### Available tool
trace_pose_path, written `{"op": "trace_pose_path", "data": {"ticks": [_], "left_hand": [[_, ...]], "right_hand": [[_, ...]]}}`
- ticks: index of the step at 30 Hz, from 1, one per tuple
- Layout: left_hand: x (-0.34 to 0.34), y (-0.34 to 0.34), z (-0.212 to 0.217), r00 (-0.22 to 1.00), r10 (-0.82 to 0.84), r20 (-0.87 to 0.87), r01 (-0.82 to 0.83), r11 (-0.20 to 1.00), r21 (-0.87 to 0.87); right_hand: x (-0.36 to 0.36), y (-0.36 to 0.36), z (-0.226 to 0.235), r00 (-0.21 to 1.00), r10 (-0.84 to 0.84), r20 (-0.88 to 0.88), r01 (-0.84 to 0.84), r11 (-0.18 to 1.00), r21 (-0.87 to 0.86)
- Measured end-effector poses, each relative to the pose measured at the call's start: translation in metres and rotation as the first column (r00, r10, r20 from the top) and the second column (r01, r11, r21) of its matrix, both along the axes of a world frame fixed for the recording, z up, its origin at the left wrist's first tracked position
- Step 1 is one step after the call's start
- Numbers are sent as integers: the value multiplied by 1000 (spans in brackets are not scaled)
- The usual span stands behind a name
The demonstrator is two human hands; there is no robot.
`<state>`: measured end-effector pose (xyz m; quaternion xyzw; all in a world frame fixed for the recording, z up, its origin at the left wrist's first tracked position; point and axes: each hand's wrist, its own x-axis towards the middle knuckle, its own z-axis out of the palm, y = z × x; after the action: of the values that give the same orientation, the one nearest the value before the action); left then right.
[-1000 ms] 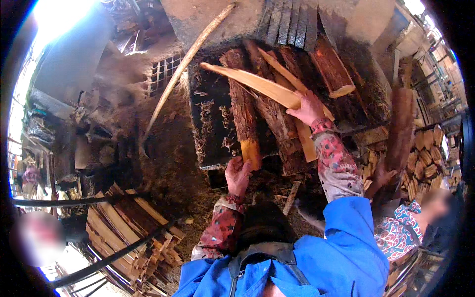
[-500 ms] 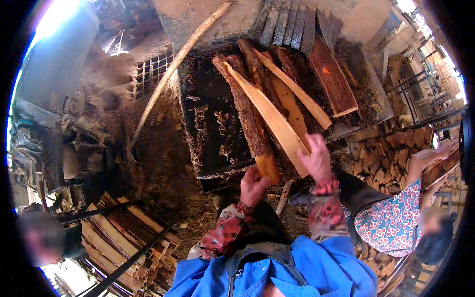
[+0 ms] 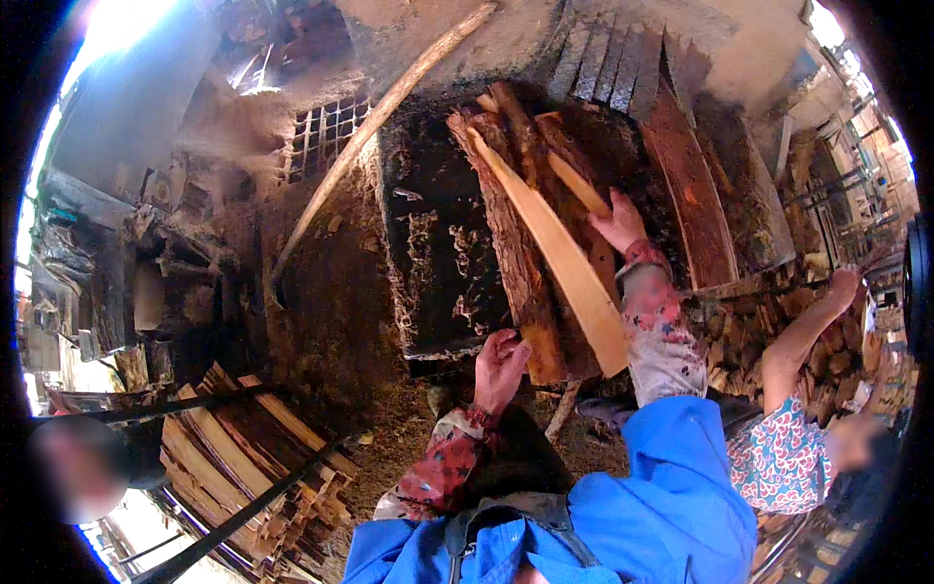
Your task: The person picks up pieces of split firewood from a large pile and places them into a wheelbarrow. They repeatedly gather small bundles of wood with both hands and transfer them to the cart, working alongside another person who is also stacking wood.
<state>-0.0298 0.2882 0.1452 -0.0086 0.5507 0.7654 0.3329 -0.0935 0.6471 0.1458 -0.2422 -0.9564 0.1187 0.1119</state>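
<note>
**Pale plank lowered onto the stack in the black box**

Pale, freshly split wood is the thing in hand: a long light-coloured plank point(image 3: 559, 253) now lies slanted across the bark-covered logs point(image 3: 520, 273) that fill a soot-black, open-topped box point(image 3: 428, 243). A second ago this plank was held up high and nearly level above the box. Half a second ago it was tipping down. Now its length rests along the stack, its near end sticking out over the box's front edge, so the piece looks to be settling into place rather than being carried.

The right hand point(image 3: 619, 220) has slid up the wood and lies with fingers spread over a shorter pale stick point(image 3: 576, 183) beside the plank, pressing more than clasping; its grip looks released. The left hand point(image 3: 501, 365) has stayed low at the front of the box, fingers curled at the butt of a bark log, though whether it truly clasps the log cannot be told.

A long bare pole point(image 3: 379, 131) leans over the box's left corner. Stacked split boards point(image 3: 243, 438) lie lower left, and more cut wood is piled at the right, where another person's arm in a flowered sleeve point(image 3: 778, 448) reaches up.
</note>
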Motion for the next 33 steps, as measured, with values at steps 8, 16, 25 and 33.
{"op": "trace_pose_path", "data": {"ticks": [8,16,25,33], "left_hand": [[-12,-58,28,997,67,-28,-70,989,-132],[-34,-100,16,996,49,-79,-70,953,-294],[-47,-106,37,998,7,-70,-22,977,-214],[-76,-94,43,988,-67,136,64,998,27]], "right_hand": [[12,-118,11,997,-20,-71,19,1000,-11],[36,-177,42,998,-20,-66,-1,952,-306],[93,-218,64,980,-138,-140,75,920,-384],[93,-235,76,980,-70,-185,-17,901,-433]]}}
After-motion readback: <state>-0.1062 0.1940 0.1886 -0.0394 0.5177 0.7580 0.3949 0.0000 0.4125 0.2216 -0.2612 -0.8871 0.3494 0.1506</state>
